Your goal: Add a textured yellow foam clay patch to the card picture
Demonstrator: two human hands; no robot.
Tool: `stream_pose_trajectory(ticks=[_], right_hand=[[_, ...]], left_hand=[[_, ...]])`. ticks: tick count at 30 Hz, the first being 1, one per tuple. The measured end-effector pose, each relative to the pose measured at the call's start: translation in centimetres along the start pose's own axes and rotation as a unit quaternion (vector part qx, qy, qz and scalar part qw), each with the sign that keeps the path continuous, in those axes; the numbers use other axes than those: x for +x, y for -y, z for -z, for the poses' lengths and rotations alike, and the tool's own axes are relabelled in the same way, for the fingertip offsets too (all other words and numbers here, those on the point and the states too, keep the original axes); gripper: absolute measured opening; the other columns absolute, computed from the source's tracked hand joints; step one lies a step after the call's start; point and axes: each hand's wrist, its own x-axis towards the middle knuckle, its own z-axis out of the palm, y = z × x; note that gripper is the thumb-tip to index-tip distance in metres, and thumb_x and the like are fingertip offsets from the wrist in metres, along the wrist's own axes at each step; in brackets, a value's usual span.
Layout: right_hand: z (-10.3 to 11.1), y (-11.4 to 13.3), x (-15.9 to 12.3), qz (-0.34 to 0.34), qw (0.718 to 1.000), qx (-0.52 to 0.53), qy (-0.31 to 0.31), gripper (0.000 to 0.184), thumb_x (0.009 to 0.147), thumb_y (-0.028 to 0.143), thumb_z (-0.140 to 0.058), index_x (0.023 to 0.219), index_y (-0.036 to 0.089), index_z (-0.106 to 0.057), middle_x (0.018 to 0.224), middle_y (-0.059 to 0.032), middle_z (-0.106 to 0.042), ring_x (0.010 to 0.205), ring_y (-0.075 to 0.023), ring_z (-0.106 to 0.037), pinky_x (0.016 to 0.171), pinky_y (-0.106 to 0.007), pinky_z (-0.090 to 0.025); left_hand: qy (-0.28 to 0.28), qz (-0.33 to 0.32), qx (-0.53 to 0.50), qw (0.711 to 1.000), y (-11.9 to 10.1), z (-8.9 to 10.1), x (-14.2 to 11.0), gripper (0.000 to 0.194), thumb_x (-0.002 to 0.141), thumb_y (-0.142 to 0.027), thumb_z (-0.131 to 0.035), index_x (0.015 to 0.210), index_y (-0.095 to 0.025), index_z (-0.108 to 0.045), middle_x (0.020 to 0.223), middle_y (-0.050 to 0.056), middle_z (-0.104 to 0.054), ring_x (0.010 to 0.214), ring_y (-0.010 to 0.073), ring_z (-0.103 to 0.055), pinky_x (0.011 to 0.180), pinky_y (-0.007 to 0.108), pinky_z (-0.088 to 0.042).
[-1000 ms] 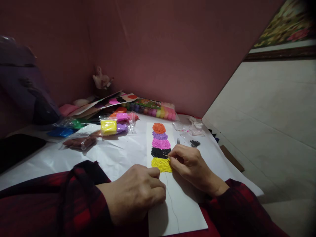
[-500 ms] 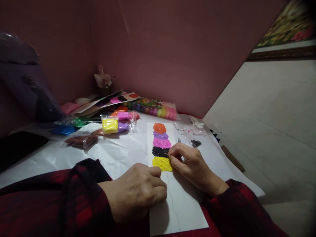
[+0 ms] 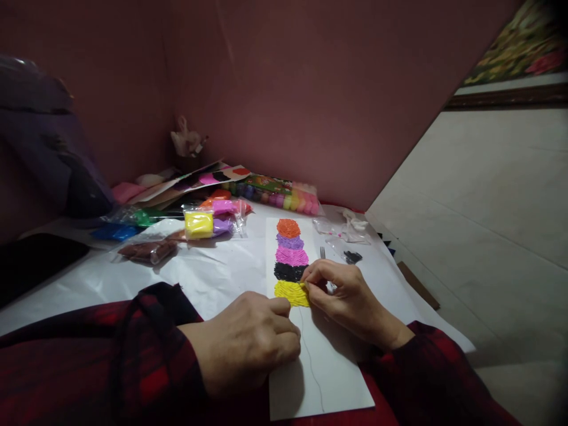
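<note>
Lead: Condition of the white card point(image 3: 331, 376)?
Second: Lying lengthwise on the white-covered table point(image 3: 208, 269), in front of the wearer. Five textured patches stacked down its far part: orange patch point(image 3: 288, 228), purple patch point(image 3: 290, 242), pink patch point(image 3: 291, 256), black patch point(image 3: 287, 272), yellow patch point(image 3: 289, 293). The orange one is rounded; the others are wider, with uneven edges. Fine ridges show on the yellow surface. Below it the card is white, marked with one thin wavy line point(image 3: 312, 361).

Lead: Right hand point(image 3: 344, 293)?
Second: Reaching in from the right, wrist low, palm turned inward. Thumb and forefinger are together, clamped on a thin pick point(image 3: 302, 283), which points left where black and yellow meet. Most of the pick is hidden.

Lead: Left hand point(image 3: 252, 343)?
Second: Back upward, fingers curled, over the card's left side, just below the yellow patch. Whether the fingertips grip anything, I cannot tell.

Lead: Nearby items?
Second: Fork point(image 3: 322, 252) tines showing just beyond the right hand; black lump point(image 3: 352, 257) farther right. Bagged yellow block point(image 3: 199, 225) left of the card.
</note>
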Motion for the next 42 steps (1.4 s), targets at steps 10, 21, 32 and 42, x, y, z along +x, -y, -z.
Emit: stream_pose_trajectory(ticks=[10,21,32,42], right_hand=[[0.2,0.6,-0.2,0.010,1.000,-0.001,-0.002,0.017,0.075,0.004,-0.052,0.066,0.019,-0.052,0.069,-0.0020,-0.062,0.057,-0.0129,-0.054,0.052,-0.026,-0.041],[0.4,1.1,-0.1,0.033,0.999,0.002,0.013,0.018,0.073,0.004,-0.052,0.064,0.019,-0.051,0.066,-0.0020,-0.063,0.053,-0.0114,-0.051,0.050,-0.025,-0.039],[0.6,1.2,-0.3,0.012,0.999,0.039,0.030,0.018,0.070,0.003,-0.053,0.063,0.019,-0.052,0.064,-0.0008,-0.063,0.054,-0.0119,-0.053,0.050,-0.025,-0.040],[0.6,1.3,-0.4,0.004,0.997,0.055,0.054,0.017,0.069,0.002,-0.053,0.064,0.019,-0.055,0.066,-0.0005,-0.064,0.051,-0.0104,-0.051,0.049,-0.024,-0.040]], left_hand=[[0.020,-0.003,-0.058,0.998,0.1,0.2,0.1,0.021,0.071,0.003,-0.050,0.072,-0.018,-0.049,0.069,0.002,-0.063,0.061,0.0166,-0.045,0.057,0.030,-0.039],[0.022,-0.004,-0.053,0.998,0.1,0.2,0.2,0.020,0.071,0.002,-0.050,0.072,-0.018,-0.049,0.069,0.002,-0.062,0.061,0.0165,-0.044,0.055,0.031,-0.037],[0.012,-0.009,-0.053,0.998,0.1,0.2,0.2,0.021,0.070,0.003,-0.048,0.071,-0.018,-0.047,0.066,0.002,-0.061,0.059,0.0168,-0.044,0.054,0.030,-0.038],[0.013,-0.006,-0.058,0.998,0.0,0.4,0.3,0.022,0.072,0.004,-0.047,0.073,-0.017,-0.051,0.067,0.002,-0.063,0.060,0.0172,-0.046,0.053,0.031,-0.037]])
